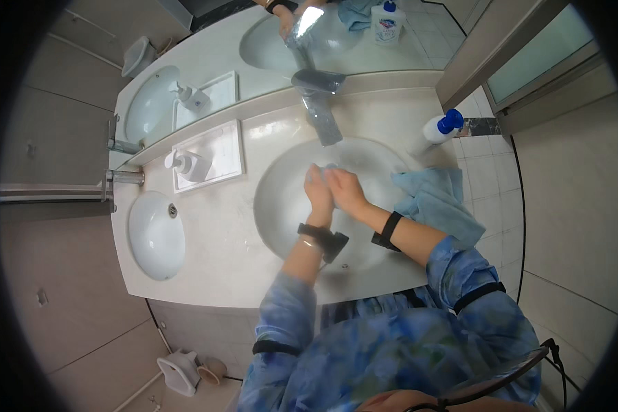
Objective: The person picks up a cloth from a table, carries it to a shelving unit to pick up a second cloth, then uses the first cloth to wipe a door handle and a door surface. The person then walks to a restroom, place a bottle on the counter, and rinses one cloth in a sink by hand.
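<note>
My left hand and my right hand are brought together over the right-hand white sink, just below the chrome faucet. Their fingers are curled toward each other. A pale, bluish patch shows at the fingertips; whether it is water or a small thing, I cannot make out. Each wrist wears a black strap with a dark block. To the right of the sink, a light blue cloth lies crumpled on the counter, near my right forearm.
A white bottle with a blue pump top stands at the counter's right end. Left of the sink, a white pump bottle sits on a white tray. Farther left is a second sink with its faucet. A mirror runs behind.
</note>
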`<state>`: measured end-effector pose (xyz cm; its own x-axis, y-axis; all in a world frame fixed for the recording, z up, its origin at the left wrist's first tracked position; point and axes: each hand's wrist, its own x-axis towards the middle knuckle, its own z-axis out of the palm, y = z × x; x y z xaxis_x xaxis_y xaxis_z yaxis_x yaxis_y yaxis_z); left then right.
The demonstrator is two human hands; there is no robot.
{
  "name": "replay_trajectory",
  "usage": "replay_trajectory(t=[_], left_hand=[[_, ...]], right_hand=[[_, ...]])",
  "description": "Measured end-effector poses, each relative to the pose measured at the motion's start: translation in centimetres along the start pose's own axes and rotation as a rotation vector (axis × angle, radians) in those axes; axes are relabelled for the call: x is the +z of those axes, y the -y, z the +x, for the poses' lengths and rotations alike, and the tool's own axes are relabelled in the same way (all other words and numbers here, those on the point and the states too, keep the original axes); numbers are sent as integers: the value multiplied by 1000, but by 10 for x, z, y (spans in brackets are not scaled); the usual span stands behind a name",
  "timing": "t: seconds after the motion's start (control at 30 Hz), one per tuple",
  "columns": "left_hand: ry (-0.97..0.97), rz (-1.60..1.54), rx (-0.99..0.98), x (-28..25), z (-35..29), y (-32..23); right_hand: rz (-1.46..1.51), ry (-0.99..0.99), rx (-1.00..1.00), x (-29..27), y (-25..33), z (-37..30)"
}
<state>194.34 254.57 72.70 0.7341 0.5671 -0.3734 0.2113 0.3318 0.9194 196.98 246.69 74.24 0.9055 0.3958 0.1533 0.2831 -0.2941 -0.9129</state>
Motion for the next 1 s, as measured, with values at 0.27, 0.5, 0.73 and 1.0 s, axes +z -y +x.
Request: replay_trajectory(t=[0.27,0.5,0.73,1.0], left_hand=[[-39,382,181,-5,6,-9],[165,306,-13,-4,13,-8],[360,12,-121,-4,11,-24],[329,86,-21,5,7,-23]], right_hand=[[-43,40,102,1,8,11],[-144,-147,60,3,-19,27],[-91,-73,182,-15,8,29],[28,-131,301,-16,19,32]])
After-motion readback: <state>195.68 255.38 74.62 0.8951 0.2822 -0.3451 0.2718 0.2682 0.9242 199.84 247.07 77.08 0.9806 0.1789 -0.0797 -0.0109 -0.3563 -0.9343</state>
